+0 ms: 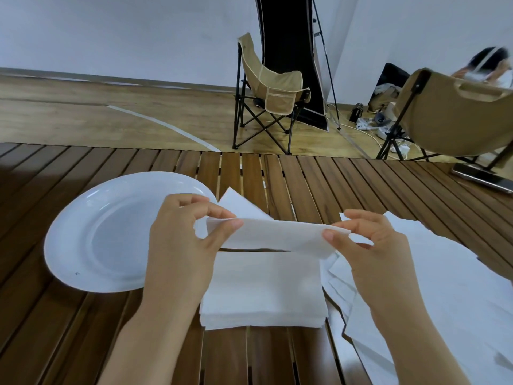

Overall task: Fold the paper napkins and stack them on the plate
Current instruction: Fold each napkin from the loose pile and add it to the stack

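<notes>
Both hands (pixel 177 240) (pixel 372 245) pinching napkin (pixel 277 234), plate (pixel 83 232) part-hidden

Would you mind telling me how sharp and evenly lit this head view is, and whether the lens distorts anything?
Head view: the hands, left and right, and the napkin they pinch are sharp; the plate shows soft glare on its rim; the table slats fan out from wide-angle distortion; the person at far right is blurred.

We have a single wide-angle view from a camera worn on the person's head. It looks forward and down, close over the slatted wooden table (pixel 305 184), and reaches past the table's far edge to the floor and wall, which bend at the frame's edges.
</notes>
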Available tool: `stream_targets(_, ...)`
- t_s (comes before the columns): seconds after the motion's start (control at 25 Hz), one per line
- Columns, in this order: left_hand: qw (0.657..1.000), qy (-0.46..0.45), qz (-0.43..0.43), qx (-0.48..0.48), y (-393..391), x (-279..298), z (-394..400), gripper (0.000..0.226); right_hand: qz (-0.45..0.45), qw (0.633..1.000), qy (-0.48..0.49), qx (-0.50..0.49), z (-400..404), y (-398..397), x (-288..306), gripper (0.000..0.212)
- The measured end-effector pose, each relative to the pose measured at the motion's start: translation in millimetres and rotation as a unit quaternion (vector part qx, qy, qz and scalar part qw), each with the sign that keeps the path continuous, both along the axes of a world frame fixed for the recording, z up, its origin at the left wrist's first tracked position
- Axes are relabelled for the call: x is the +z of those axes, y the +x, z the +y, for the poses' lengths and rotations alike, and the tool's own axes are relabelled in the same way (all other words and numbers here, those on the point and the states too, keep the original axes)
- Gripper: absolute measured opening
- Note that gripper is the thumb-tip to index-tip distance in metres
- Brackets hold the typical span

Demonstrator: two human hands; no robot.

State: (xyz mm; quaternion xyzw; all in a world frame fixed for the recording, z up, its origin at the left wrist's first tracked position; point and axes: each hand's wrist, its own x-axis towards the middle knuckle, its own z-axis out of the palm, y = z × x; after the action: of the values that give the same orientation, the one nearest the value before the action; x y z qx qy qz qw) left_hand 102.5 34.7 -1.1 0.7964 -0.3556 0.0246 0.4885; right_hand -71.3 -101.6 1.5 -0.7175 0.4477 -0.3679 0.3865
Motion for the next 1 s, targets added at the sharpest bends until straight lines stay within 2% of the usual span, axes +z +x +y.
stream_targets(0.04, 1.0, 0.001, -0.005, 0.009, -0.1, 0.5, -0.3, 0.016, -0.004, 1.0, 0.009, 0.001, 0.7, 0.5, 1.0, 0.002)
stream_targets(0.24, 0.999, 0.013, 0.038, 0.012, -3.7, 3.5, -3.0, 0.016, -0.028, 0.998, 0.05, -0.005, 6.0, 7.6, -2.2, 0.024)
stream_targets(0.36, 0.998, 0.022, 0.054, 0.026, -6.2, 0.9, -6.9, 0.008, -0.035, 0.995, 0.084, -0.046, 6.8, 15.4, -10.6, 0.009)
stream_targets(0.44, 0.996, 0.045, 0.067, 0.034, -6.7, -4.3, -7.9, 0.009, -0.027, 0.991, 0.112, -0.061, 6.0, 15.7, -16.7, 0.016)
stream_targets(0.6, 0.989, 0.104, 0.093, 0.047, -4.6, -15.6, -8.0, 0.014, 0.055, 0.991, 0.117, -0.029, 1.8, 10.8, -24.3, 0.01)
stream_targets(0.84, 0.969, 0.194, 0.151, 0.014, -0.9, -35.5, -8.7, 0.026, 0.165, 0.982, 0.092, 0.001, 0.9, 9.9, -30.7, 0.017)
stream_targets(1.0, 0.959, 0.25, 0.132, -0.005, 0.0, -40.2, -8.8, 0.034, 0.219, 0.972, 0.086, 0.005, -0.7, 12.4, -37.5, 0.022)
